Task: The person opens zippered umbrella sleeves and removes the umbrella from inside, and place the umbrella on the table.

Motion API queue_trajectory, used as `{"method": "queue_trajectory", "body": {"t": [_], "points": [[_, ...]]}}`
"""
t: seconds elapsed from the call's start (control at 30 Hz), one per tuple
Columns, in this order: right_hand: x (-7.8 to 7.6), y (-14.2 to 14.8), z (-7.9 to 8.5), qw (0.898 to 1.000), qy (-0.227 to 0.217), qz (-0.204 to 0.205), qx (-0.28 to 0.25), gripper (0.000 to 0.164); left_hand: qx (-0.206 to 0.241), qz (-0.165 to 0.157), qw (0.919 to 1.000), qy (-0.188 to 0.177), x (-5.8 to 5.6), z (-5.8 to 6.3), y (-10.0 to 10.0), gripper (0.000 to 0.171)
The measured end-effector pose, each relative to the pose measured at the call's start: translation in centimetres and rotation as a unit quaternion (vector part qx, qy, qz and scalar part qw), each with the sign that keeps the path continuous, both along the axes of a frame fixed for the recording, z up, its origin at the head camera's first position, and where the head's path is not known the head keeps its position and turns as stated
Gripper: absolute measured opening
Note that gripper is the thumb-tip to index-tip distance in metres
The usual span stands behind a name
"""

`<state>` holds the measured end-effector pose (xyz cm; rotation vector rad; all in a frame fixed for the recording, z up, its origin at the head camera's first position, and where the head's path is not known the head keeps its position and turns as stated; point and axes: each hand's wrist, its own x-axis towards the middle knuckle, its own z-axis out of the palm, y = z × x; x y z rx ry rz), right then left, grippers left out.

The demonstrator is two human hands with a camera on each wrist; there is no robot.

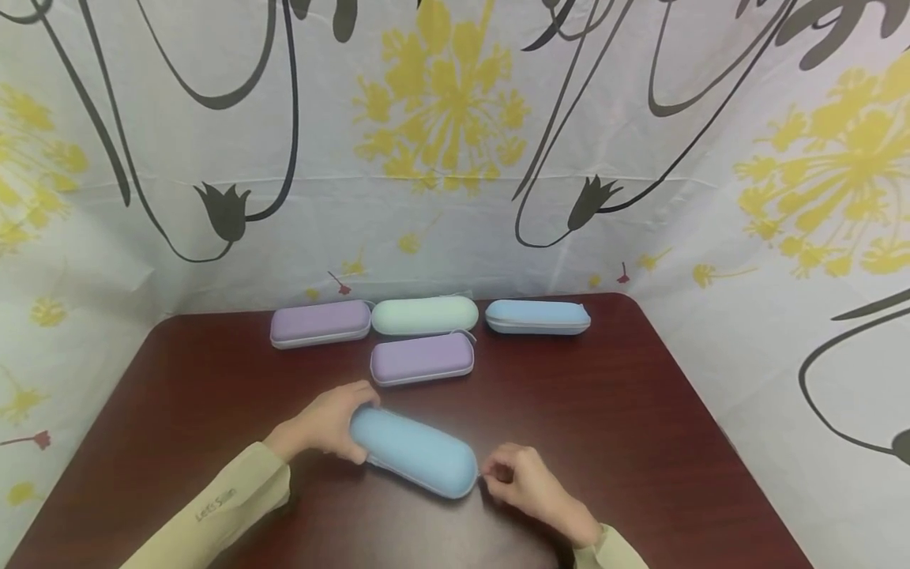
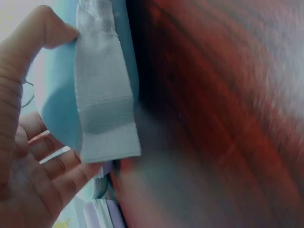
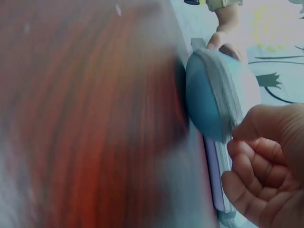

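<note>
A light blue zippered hard case (image 1: 419, 449) lies slantwise on the near part of the table. My left hand (image 1: 330, 423) grips its left end, thumb on the near side and fingers around the far side. A grey zipper tape (image 2: 104, 85) runs along the case's side, its loose end sticking out near the left palm. At the other end, my right hand (image 1: 526, 482) pinches the zipper pull between thumb and forefinger, the pull mostly hidden by the fingertips. In the right wrist view, the zipper band (image 3: 221, 88) looks closed along the end of the case.
Behind the blue case lies a purple case (image 1: 423, 359). Along the back edge of the dark red-brown table (image 1: 604, 411) are another purple case (image 1: 320, 324), a mint green case (image 1: 425, 316) and another blue case (image 1: 537, 317). A flower-patterned cloth (image 1: 455, 237) hangs behind.
</note>
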<state>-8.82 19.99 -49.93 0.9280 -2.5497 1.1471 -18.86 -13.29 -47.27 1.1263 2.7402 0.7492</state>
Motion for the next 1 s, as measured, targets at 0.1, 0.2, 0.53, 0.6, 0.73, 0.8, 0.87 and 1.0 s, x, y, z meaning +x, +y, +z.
{"method": "queue_trajectory", "body": {"t": [0.1,0.2,0.53,0.6,0.73,0.8,0.87,1.0], "points": [[0.4,-0.2,0.1,0.999,-0.027,-0.034,-0.007,0.023,0.004,0.018,0.9998,0.008,0.6,-0.1,0.1,0.060],[0.8,-0.6,0.1,0.997,-0.036,-0.067,-0.015,0.021,0.005,0.035,0.9992,0.018,1.2,-0.1,0.2,0.061],[1.3,-0.9,-0.3,0.992,-0.020,-0.125,-0.029,0.023,0.003,0.080,0.9966,0.021,2.7,0.0,0.8,0.059],[1.4,-0.8,-0.3,0.991,-0.017,-0.129,-0.030,0.023,0.001,0.086,0.9961,0.021,2.9,0.1,1.0,0.059],[1.5,-0.5,-0.4,0.992,-0.015,-0.122,-0.034,0.022,0.000,0.097,0.9948,0.029,3.1,0.0,1.3,0.061],[1.5,-0.4,-0.5,0.993,-0.016,-0.114,-0.035,0.022,0.001,0.104,0.9941,0.032,3.2,0.0,1.4,0.062],[1.6,-0.4,-0.5,0.994,-0.016,-0.106,-0.035,0.022,0.003,0.109,0.9935,0.033,3.4,0.0,1.5,0.062],[1.7,-0.6,-0.6,0.993,-0.012,-0.109,-0.043,0.023,0.012,0.119,0.9923,0.033,3.6,-0.1,1.5,0.063]]}}
